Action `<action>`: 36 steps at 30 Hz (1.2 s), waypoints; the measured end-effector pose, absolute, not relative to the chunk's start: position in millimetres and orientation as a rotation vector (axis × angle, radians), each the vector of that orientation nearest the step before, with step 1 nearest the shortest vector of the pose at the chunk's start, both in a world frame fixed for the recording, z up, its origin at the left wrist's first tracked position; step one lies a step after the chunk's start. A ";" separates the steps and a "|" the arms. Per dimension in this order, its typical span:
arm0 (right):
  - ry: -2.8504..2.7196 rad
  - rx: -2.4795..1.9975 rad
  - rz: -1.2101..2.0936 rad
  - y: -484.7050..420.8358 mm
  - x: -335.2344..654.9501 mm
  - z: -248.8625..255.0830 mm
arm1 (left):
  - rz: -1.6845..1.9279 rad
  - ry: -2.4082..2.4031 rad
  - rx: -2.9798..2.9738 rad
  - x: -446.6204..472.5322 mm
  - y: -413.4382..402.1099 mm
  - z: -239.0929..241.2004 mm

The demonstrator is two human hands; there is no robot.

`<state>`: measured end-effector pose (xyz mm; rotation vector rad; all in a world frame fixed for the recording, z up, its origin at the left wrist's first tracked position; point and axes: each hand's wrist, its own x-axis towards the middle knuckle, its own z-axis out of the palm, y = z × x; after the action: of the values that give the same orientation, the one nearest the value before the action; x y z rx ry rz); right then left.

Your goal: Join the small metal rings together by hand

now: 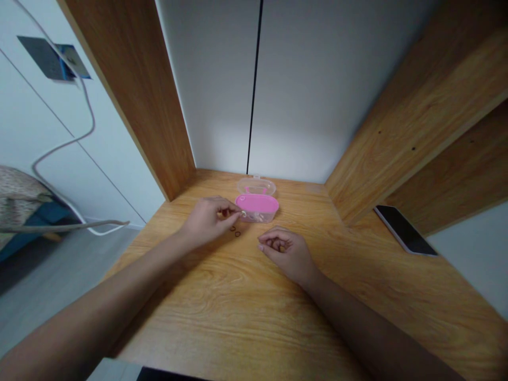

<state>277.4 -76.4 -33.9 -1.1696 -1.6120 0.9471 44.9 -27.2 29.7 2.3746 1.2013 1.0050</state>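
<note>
1. Pink plastic is catching the eye first: a small pink box (257,207) is sitting on the wooden surface (246,307) near the back wall, with its clear lid (256,186) lying open behind it.
2. The left hand (207,219) is reaching in from the left, its fingertips pinched together on something tiny and pale right at the box's left edge; what it is pinching is too small to tell.
3. Two small dark rings (235,232) are lying on the surface just in front of the box, just beside the left hand's fingertips and not touching the box.
4. The right hand (286,251) is resting on the surface a little nearer the person, fingers curled loosely inward; whether anything is lying in the curl, I cannot tell.
5. The right hand is staying apart from the box and from the rings.
6. A dark phone (405,229) is lying flat, screen up, on a ledge well off to the right.
7. A white cable (65,145) is hanging down the pale wall on the left, trailing toward the floor.
</note>
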 end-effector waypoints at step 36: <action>-1.653 -1.193 0.891 -76.0 276.9 -33.8 | 0.363 0.822 2.755 8.9 0.4 4.2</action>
<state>276.9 -76.0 -33.8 -1.1928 -1.6526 0.8914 8.9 0.4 4.2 2.7550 0.8222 0.3629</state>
